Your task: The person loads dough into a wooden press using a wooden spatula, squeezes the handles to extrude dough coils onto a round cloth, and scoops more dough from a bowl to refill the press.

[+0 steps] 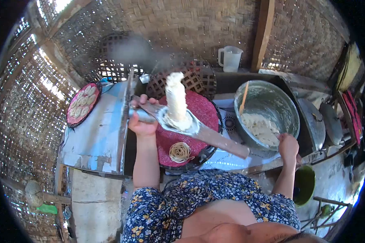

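Note:
My left hand (144, 121) is closed around one end of a wooden noodle press (221, 141), by its handle and metal cylinder. The press is held tilted above a round pink tray (200, 105). A thick column of pale dough (176, 97) stands up out of the press's opening. One coil of noodles (180, 152) lies on the tray below. My right hand (288, 148) is at the near right rim of a large metal basin (267, 87), fingers bent inward beside the sticky dough (257, 125) inside. What those fingers grip is hidden.
A wooden stick (244, 97) leans inside the basin. Behind stands a clear plastic jug (232, 58). Several noodle coils lie on another round tray (83, 105) at left. Metal lids (312, 121) stand at right, with a green tub (304, 184) lower down. A woven wall (182, 24) closes the back.

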A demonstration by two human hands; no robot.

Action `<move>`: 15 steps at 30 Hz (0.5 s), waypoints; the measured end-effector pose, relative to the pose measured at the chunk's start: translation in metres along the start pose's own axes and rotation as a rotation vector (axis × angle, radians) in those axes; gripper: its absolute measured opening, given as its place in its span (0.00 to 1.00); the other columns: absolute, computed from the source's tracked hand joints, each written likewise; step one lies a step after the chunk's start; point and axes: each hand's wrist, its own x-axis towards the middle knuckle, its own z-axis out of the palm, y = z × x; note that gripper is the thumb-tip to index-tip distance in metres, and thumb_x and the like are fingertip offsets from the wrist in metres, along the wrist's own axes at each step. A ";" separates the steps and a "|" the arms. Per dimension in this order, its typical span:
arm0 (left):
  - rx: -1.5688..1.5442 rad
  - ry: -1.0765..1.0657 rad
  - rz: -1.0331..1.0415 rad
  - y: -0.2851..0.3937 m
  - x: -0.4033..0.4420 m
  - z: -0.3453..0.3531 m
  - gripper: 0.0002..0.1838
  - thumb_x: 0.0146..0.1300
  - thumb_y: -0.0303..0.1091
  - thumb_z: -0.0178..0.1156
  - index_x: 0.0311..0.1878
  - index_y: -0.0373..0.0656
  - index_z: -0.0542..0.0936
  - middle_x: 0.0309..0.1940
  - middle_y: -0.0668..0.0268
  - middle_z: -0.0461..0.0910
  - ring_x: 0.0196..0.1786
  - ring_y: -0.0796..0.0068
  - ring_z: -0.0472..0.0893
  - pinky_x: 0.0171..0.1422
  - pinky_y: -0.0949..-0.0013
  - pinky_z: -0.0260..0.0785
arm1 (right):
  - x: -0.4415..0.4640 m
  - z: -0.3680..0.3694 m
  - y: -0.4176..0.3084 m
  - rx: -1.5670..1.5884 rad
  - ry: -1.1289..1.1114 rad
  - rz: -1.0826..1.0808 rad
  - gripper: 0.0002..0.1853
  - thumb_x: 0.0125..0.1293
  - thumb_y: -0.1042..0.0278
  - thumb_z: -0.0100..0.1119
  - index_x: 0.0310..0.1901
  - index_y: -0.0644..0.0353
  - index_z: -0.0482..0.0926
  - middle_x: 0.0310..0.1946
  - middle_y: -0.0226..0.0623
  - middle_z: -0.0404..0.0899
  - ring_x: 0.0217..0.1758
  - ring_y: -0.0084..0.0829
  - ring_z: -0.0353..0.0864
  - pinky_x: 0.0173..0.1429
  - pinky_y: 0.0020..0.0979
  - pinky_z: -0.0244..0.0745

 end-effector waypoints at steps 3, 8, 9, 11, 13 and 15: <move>-0.016 -0.033 -0.008 -0.007 0.001 0.004 0.18 0.47 0.35 0.66 0.39 0.53 0.69 0.40 0.69 0.66 0.52 0.59 0.71 0.61 0.54 0.63 | 0.000 -0.002 -0.032 0.213 0.212 -0.314 0.23 0.54 0.62 0.61 0.50 0.66 0.73 0.47 0.47 0.73 0.51 0.43 0.72 0.54 0.37 0.68; -0.057 -0.148 -0.054 -0.033 0.008 0.016 0.16 0.47 0.33 0.67 0.38 0.50 0.71 0.39 0.66 0.64 0.51 0.55 0.74 0.58 0.52 0.69 | -0.036 -0.020 -0.161 1.841 -1.139 -0.543 0.52 0.52 0.22 0.33 0.64 0.64 0.55 0.55 0.49 0.69 0.55 0.40 0.71 0.56 0.37 0.67; -0.088 -0.182 -0.097 -0.036 0.010 0.026 0.16 0.46 0.34 0.67 0.36 0.48 0.71 0.37 0.66 0.63 0.51 0.52 0.73 0.55 0.52 0.72 | -0.047 -0.033 -0.181 1.978 -1.372 -0.409 0.53 0.49 0.20 0.30 0.64 0.61 0.55 0.54 0.50 0.69 0.48 0.40 0.74 0.50 0.35 0.71; 0.027 -0.208 -0.162 -0.034 0.008 0.027 0.28 0.45 0.36 0.68 0.51 0.44 0.69 0.50 0.59 0.64 0.54 0.48 0.71 0.55 0.53 0.71 | -0.045 -0.023 -0.204 2.343 -1.908 -0.484 0.53 0.45 0.17 0.25 0.63 0.53 0.58 0.53 0.51 0.69 0.25 0.34 0.73 0.24 0.28 0.71; 0.379 -0.137 -0.085 -0.021 0.009 0.061 0.40 0.45 0.39 0.69 0.61 0.42 0.62 0.58 0.55 0.63 0.56 0.53 0.70 0.58 0.56 0.68 | -0.044 -0.039 -0.204 2.317 -1.768 -0.258 0.46 0.51 0.21 0.29 0.59 0.54 0.61 0.42 0.51 0.74 0.16 0.26 0.65 0.13 0.21 0.58; 0.390 -0.175 -0.350 -0.006 0.000 0.011 0.43 0.46 0.40 0.69 0.65 0.42 0.58 0.57 0.54 0.67 0.60 0.62 0.67 0.60 0.62 0.65 | -0.034 -0.050 -0.199 2.167 -1.340 -0.300 0.42 0.56 0.28 0.40 0.58 0.60 0.61 0.35 0.50 0.75 0.13 0.21 0.63 0.12 0.18 0.55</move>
